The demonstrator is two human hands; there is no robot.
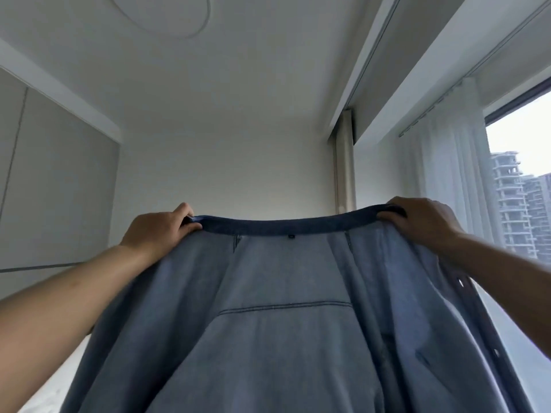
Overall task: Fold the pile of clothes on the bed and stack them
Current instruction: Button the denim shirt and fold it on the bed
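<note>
Both hands are raised to about head height, each gripping one end of a dark band at the top edge of a blue-grey garment (283, 308). Left hand (158, 229): fingers curled over the band's left end, thumb on top, pinching the fabric. Right hand (423, 220): knuckles up, fingers wrapped over the right end, firm hold. Band (286, 226) runs nearly level between the two hands with a slight sag at its middle, so the garment's top edge lies left to right and its length hangs straight down, out of view at the bottom. Seams, a small dark tab under the band and a row of buttonholes (462, 283) along the right-hand edge suggest a button-front piece; cannot tell exactly which kind. Camera tilts upward: ceiling, a wardrobe (53, 180) to the left, a sheer curtain (447, 174) and window (521, 162) to the right. Bed and the rest of the pile are not in view. Judgement: the garment is held up and spread for a fold, not yet laid down. Neither hand is nearer; they share the load evenly. The next move turns on keeping the band level while lowering, so the cloth lands flat with its long axis running away from the person.
</note>
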